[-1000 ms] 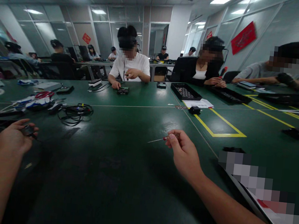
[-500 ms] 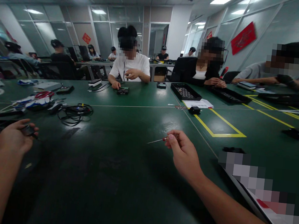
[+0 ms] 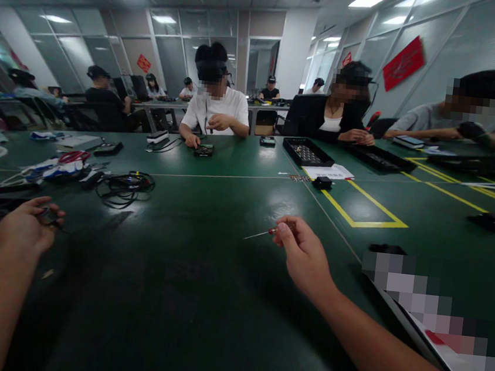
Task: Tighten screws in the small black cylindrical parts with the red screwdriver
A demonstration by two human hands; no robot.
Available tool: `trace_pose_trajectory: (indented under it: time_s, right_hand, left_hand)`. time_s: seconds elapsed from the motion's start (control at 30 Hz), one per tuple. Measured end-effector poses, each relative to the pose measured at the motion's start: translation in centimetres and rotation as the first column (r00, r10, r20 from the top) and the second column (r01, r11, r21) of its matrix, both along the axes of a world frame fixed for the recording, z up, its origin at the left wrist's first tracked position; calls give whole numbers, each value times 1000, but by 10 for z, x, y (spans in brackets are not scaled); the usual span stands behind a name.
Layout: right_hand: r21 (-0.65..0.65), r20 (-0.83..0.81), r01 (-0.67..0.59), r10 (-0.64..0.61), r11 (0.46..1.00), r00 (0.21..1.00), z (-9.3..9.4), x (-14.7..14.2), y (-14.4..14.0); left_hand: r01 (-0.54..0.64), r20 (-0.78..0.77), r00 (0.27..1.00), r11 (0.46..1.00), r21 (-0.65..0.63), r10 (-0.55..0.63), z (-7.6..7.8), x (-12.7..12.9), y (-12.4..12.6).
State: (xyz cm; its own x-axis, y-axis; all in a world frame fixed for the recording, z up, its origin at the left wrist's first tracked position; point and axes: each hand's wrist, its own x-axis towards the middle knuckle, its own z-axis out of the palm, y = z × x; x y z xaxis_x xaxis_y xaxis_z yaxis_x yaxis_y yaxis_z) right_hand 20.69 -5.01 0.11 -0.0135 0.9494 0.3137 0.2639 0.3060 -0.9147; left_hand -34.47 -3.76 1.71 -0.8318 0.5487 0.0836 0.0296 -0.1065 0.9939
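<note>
My right hand (image 3: 304,255) hovers over the dark green table (image 3: 202,275) near its middle, fingers closed on a small screwdriver (image 3: 264,232) with a reddish handle and a thin metal shaft pointing left. My left hand (image 3: 26,227) is at the left edge, fingers curled around a small dark object (image 3: 48,217) whose shape I cannot make out. Both forearms reach in from the bottom of the view.
A tangle of black cables (image 3: 126,187) and a pile of coloured wires (image 3: 57,168) lie left of centre. Yellow tape lines (image 3: 362,212) mark the table at right. A black tray (image 3: 307,152) and papers (image 3: 328,171) sit farther back. Several people work across the table.
Almost nothing differs. Both hands stay in place with only slight shifts; the screwdriver still points left.
</note>
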Motion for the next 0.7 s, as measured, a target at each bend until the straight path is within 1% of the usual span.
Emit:
trace_pose_trajectory:
  time_s: [0.07, 0.1, 0.2, 0.47, 0.57, 0.7]
  right_hand:
    - [1, -6, 1, -1, 1000, 1000, 0, 0, 0]
    - [1, -5, 1, -1, 1000, 1000, 0, 0, 0]
    - [3, -7, -1, 1, 1000, 1000, -1, 0, 0]
    - [-8, 4, 1, -1, 1000, 1000, 0, 0, 0]
    - [2, 3, -6, 6, 1000, 1000, 0, -1, 0]
    - [-1, 19, -4, 4, 1000, 1000, 0, 0, 0]
  left_hand:
    - [-55, 97, 993, 997, -53, 60, 7, 9, -1]
    - [-66, 117, 990, 995, -68, 74, 10, 13, -2]
    - [-54, 109, 992, 996, -66, 61, 14, 19, -3]
    - [-52, 113, 992, 997, -62, 59, 10, 14, -1]
    - [-45, 121, 991, 998, -53, 51, 10, 14, -1]
    - [-66, 148, 986, 997, -40, 72, 12, 16, -2]
